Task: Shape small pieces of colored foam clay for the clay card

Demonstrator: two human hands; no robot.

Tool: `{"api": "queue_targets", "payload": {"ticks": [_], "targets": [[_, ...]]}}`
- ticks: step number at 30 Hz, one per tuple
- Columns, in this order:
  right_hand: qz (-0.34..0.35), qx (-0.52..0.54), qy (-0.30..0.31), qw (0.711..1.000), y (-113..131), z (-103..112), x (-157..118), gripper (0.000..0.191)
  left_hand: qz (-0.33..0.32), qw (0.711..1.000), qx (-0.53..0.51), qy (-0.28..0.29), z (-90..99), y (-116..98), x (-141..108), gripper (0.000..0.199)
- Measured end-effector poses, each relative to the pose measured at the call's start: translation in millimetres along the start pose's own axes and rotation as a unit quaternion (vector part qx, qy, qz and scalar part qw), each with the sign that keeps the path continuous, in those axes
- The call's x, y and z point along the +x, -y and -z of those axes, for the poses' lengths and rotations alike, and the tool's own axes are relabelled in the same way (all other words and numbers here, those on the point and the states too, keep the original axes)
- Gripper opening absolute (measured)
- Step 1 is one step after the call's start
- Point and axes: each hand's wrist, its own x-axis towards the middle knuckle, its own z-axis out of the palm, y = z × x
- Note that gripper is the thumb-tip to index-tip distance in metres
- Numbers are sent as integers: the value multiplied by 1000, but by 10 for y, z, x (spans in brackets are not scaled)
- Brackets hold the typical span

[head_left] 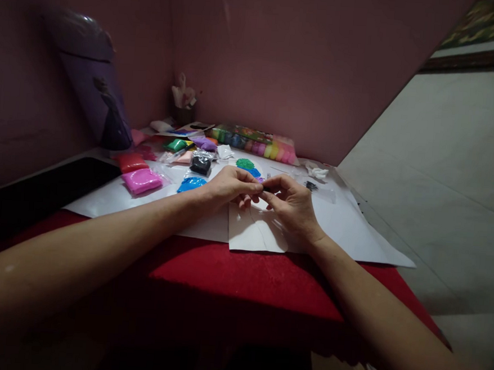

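- Left hand: thumb and fingers pinched on a small black piece
- Right hand: also pinched on it
- Piece held over the white card, mostly hidden, its shape unclear
- Blue shape partly covered by the left hand, green shape just behind
- Blue packet near the left wrist

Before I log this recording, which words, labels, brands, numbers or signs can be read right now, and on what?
None can be read.
Long clear pack of colored pieces: print along its top, too small and blurred to read.
Tall purple package: a figure shows, no readable words.
Pink packet: no readable print.
Dark piece between the left hand and right hand: too small to show any marking.
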Motion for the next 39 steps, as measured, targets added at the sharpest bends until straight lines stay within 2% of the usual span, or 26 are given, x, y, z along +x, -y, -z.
{"api": "queue_targets", "payload": {"ticks": [13, 23, 30, 39], "targets": [[2, -25, 19, 999, 18, 3, -8, 8, -14, 999, 28, -23, -37, -32, -29, 20], [5, -14, 30, 999, 42, 1, -9, 8, -23, 996, 84, -14, -27, -21, -26, 32], [6, 3, 35, 999, 35, -6, -12, 7, -12, 990, 136, -36, -56, -72, -58, 39], [7, 1, 41, 999, 30, -3, -14, 6, -4, 990, 138, -38, -57, -57, -45, 44]]}}
